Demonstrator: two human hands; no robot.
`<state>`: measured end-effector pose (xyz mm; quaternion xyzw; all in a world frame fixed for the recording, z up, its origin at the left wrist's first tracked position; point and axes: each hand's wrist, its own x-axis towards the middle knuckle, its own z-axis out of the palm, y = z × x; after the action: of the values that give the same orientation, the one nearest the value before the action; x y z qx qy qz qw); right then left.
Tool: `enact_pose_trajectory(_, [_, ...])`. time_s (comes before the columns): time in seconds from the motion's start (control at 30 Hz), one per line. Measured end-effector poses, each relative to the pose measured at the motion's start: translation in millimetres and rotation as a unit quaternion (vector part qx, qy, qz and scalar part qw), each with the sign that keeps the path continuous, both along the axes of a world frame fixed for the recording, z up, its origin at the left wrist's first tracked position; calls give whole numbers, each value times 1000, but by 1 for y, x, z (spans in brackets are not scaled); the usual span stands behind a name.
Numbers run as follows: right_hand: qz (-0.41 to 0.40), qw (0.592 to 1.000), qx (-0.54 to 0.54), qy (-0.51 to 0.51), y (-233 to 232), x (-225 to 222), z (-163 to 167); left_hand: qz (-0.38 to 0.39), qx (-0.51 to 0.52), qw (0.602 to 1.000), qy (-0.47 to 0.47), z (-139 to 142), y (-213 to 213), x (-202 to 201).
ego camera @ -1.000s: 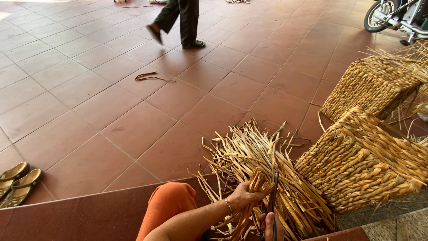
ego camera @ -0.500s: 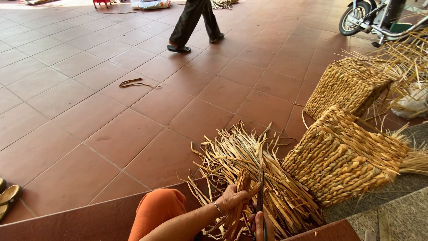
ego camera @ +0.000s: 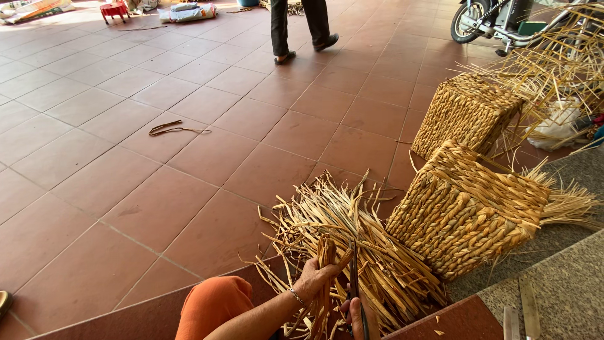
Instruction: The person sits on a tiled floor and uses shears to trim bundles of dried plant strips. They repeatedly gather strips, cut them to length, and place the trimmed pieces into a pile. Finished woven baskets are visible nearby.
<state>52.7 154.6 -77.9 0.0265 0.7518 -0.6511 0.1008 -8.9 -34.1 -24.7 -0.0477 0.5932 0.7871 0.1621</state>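
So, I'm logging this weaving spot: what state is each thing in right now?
left hand: shut on a twisted straw bundle
right hand: holding scissors, blades upright
near basket: tipped on its side, loose ends sticking out
far basket: unfinished, strands splayed
straw pile: loose on the floor

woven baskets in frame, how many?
2. Near basket lies tipped on the floor right of the straw pile, by the left hand. Far basket sits behind it, near the scooter. More may be hidden past the right edge.
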Motion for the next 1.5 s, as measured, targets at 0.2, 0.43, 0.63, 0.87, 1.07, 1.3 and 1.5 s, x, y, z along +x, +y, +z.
enact_pose_trajectory(0.2, [-4,1000,-9,15,5,0,-4,11,-3,998,-56,-5,5,-1])
enact_pose_trajectory(0.43, [-10,999,50,20,4,-1,-5,-2,-6,998,-59,-23,3,-1])
enact_pose_trajectory(0.63, [-16,999,36,19,4,0,-5,-10,18,999,-29,-21,2,0])
enact_pose_trajectory(0.87, [0,1000,-23,-10,4,3,-4,11,21,1000,-9,-4,-3,-2])
enact_pose_trajectory(1.07, [1,1000,-25,4,3,6,-3,32,19,999,-25,-9,-5,-4])
enact_pose_trajectory(1.3, [-4,1000,-2,9,3,6,-6,25,15,999,-31,-21,-6,-4])
enact_pose_trajectory(1.5, [3,999,47,27,5,5,-5,27,12,999,-42,-20,-5,-4])
